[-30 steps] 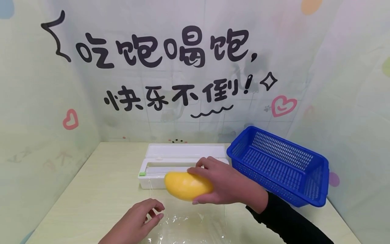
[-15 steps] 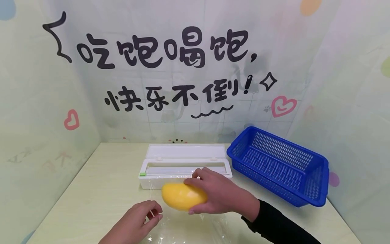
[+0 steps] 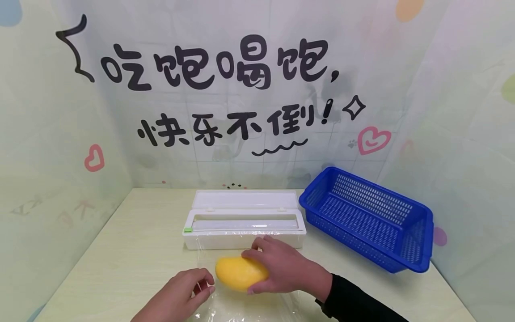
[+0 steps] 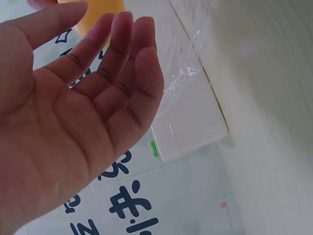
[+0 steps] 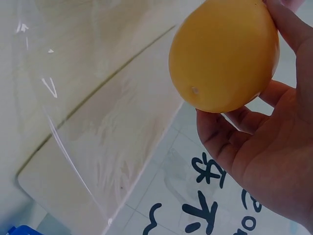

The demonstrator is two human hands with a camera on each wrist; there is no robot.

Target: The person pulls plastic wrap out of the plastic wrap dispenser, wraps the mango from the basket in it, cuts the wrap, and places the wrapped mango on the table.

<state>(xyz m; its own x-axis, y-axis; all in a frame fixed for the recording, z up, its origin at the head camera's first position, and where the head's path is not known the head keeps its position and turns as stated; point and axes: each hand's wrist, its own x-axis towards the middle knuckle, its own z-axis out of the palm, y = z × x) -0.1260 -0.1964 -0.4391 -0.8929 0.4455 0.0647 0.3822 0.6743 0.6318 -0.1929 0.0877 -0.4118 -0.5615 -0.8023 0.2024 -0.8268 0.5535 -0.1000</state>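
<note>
A yellow mango (image 3: 240, 273) is gripped in my right hand (image 3: 283, 266), its thumb on the near side and its fingers over the far side. In the right wrist view the mango (image 5: 222, 56) shows its rounded end. Clear plastic wrap (image 3: 241, 308) spreads on the table below it, drawn out from a white cling film dispenser (image 3: 243, 241) whose lid stands raised. My left hand (image 3: 181, 290) is beside the wrap's left edge, fingers loosely bent and holding nothing. The left wrist view shows the palm of the left hand (image 4: 83, 107).
A blue perforated basket (image 3: 362, 219) stands at the right, beside the dispenser. Behind the table (image 3: 116, 268) hangs a pale printed backdrop (image 3: 169, 170) with dark lettering, and it continues along both sides. A small green piece (image 3: 187, 230) sits at the dispenser's left end.
My right hand has brought the mango down and nearer to me, from in front of the dispenser to over the wrap. The left hand has barely moved.
</note>
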